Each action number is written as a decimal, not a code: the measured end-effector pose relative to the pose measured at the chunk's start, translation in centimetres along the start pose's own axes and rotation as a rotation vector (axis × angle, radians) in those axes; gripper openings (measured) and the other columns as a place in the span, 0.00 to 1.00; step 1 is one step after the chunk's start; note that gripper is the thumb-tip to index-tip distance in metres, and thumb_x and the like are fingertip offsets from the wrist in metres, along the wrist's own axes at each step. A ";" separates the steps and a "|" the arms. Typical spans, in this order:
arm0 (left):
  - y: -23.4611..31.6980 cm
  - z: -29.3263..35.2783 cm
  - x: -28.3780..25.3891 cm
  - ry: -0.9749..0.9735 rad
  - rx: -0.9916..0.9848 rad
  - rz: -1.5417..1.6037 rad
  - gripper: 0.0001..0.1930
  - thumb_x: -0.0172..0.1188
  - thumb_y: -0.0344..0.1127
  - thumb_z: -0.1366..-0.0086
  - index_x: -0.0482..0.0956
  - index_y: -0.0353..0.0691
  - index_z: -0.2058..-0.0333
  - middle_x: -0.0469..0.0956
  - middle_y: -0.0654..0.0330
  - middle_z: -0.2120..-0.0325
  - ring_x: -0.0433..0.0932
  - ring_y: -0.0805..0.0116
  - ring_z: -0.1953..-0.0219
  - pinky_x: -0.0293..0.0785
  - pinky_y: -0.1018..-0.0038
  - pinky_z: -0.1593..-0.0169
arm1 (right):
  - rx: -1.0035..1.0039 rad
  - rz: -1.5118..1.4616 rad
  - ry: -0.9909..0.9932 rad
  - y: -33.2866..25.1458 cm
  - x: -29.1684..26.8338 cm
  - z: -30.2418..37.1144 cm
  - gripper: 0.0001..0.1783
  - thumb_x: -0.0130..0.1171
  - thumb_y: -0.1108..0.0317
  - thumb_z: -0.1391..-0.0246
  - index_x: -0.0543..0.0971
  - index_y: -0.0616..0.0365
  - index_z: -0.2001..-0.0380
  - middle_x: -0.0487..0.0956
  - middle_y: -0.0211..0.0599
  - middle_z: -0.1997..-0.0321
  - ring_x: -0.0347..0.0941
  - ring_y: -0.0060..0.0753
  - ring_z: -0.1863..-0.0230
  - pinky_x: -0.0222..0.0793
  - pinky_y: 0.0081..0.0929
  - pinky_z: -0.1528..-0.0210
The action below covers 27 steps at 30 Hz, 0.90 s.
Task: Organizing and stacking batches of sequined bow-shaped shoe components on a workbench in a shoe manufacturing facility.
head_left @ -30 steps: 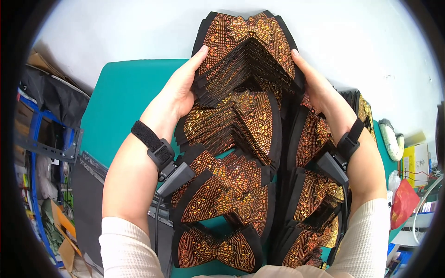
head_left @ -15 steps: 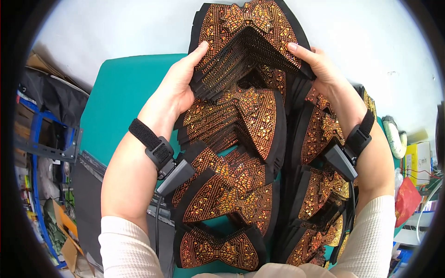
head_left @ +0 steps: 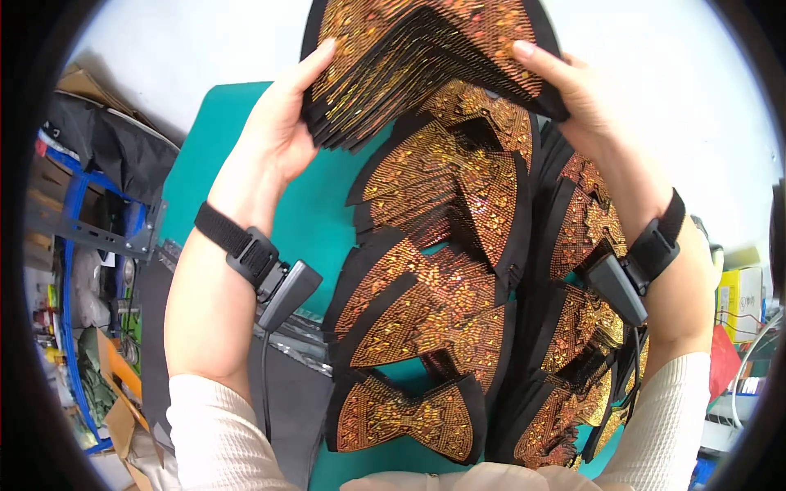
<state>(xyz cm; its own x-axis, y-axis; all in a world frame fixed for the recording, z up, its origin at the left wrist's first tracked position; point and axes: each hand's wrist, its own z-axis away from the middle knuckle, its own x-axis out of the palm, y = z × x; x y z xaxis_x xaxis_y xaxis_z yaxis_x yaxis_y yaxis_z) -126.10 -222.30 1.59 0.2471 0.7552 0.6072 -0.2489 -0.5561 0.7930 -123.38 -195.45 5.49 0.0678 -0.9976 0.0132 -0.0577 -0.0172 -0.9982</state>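
Note:
Between both hands I hold a thick stack of black fabric pieces [head_left: 442,37], each curved and studded with gold and orange rhinestones. My left hand [head_left: 286,114] grips its left end, thumb on top and fingers underneath. At the right end my right hand [head_left: 577,86] does likewise. The stack's layered edges fan out toward me, and its far part runs out of view. Below it, more studded pieces [head_left: 442,176] lie in overlapping piles, with a bow-shaped one [head_left: 409,417] nearest me. A second row of such pieces [head_left: 585,311] runs beside them, partly behind my right forearm.
The piles rest on a teal tabletop [head_left: 225,155] against a white wall [head_left: 196,41]. Dark grey sheeting [head_left: 299,401] lies at the near left. A blue-framed shelf [head_left: 70,262] with assorted goods stands left. A yellow box [head_left: 737,303] and a red item [head_left: 723,360] are at right.
Both hands have raised the stack up and away from the piles, so it looks larger and higher. More of the pile beneath it shows now. The whole view has shifted slightly.

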 end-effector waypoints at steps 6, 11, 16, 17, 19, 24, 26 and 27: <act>4.0 5.3 -6.1 0.180 0.007 -0.030 0.20 0.55 0.42 0.40 0.69 0.35 0.54 0.75 0.54 0.60 0.77 0.66 0.61 0.77 0.71 0.61 | 0.118 -0.043 -0.066 1.9 9.4 -1.6 0.32 0.69 0.59 0.64 0.70 0.74 0.61 0.77 0.46 0.64 0.75 0.32 0.65 0.73 0.26 0.61; 5.8 8.0 -14.8 0.337 -0.021 -0.188 0.20 0.56 0.42 0.41 0.69 0.36 0.54 0.75 0.56 0.61 0.77 0.68 0.64 0.76 0.72 0.64 | 0.261 -0.084 -0.104 6.3 17.5 -2.6 0.35 0.68 0.56 0.64 0.69 0.76 0.61 0.75 0.52 0.61 0.73 0.38 0.61 0.70 0.31 0.60; 5.3 9.0 -20.1 0.371 0.009 -0.241 0.21 0.57 0.39 0.41 0.67 0.33 0.53 0.75 0.56 0.61 0.75 0.69 0.62 0.74 0.74 0.60 | 0.449 0.153 -0.174 9.2 21.4 -3.0 0.41 0.62 0.49 0.59 0.65 0.77 0.54 0.67 0.59 0.49 0.65 0.45 0.47 0.62 0.36 0.49; 5.3 8.8 -20.6 0.348 0.001 -0.271 0.22 0.57 0.39 0.41 0.67 0.32 0.52 0.74 0.56 0.60 0.75 0.70 0.61 0.73 0.74 0.59 | 0.472 0.158 -0.194 9.9 21.5 -3.4 0.42 0.61 0.48 0.58 0.64 0.78 0.52 0.65 0.59 0.47 0.63 0.47 0.45 0.60 0.36 0.48; 4.5 8.0 -20.5 0.344 -0.033 -0.288 0.25 0.59 0.41 0.42 0.66 0.32 0.52 0.73 0.56 0.59 0.74 0.68 0.59 0.71 0.73 0.57 | 0.545 0.129 -0.216 9.9 21.1 -3.8 0.43 0.58 0.49 0.55 0.60 0.77 0.48 0.59 0.61 0.41 0.53 0.51 0.38 0.53 0.42 0.42; 2.5 7.5 -21.9 0.401 -0.111 -0.338 0.27 0.59 0.44 0.43 0.65 0.34 0.49 0.73 0.57 0.56 0.73 0.69 0.57 0.69 0.75 0.54 | 0.646 0.317 -0.167 10.8 21.3 -2.8 0.46 0.56 0.47 0.54 0.54 0.74 0.44 0.58 0.59 0.41 0.51 0.54 0.38 0.51 0.47 0.41; 2.6 7.6 -21.8 0.423 -0.097 -0.354 0.27 0.58 0.44 0.43 0.65 0.34 0.49 0.73 0.58 0.56 0.72 0.70 0.56 0.69 0.75 0.53 | 0.621 0.385 -0.110 9.1 22.5 -1.7 0.47 0.57 0.47 0.55 0.53 0.74 0.44 0.59 0.60 0.42 0.53 0.54 0.39 0.52 0.45 0.41; 2.6 7.3 -21.9 0.403 -0.083 -0.370 0.26 0.58 0.44 0.42 0.65 0.34 0.49 0.73 0.58 0.56 0.72 0.70 0.56 0.69 0.75 0.53 | 0.594 0.448 -0.051 8.2 22.9 -1.3 0.48 0.57 0.48 0.55 0.51 0.74 0.44 0.60 0.61 0.43 0.54 0.54 0.40 0.53 0.44 0.41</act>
<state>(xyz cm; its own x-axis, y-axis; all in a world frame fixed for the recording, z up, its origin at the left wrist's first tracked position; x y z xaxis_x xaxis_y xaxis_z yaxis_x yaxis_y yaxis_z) -125.36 -242.86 -9.26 -0.0417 0.9770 0.2090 -0.2903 -0.2120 0.9332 -123.60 -218.49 -2.32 0.2113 -0.8960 -0.3906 0.4564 0.4439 -0.7712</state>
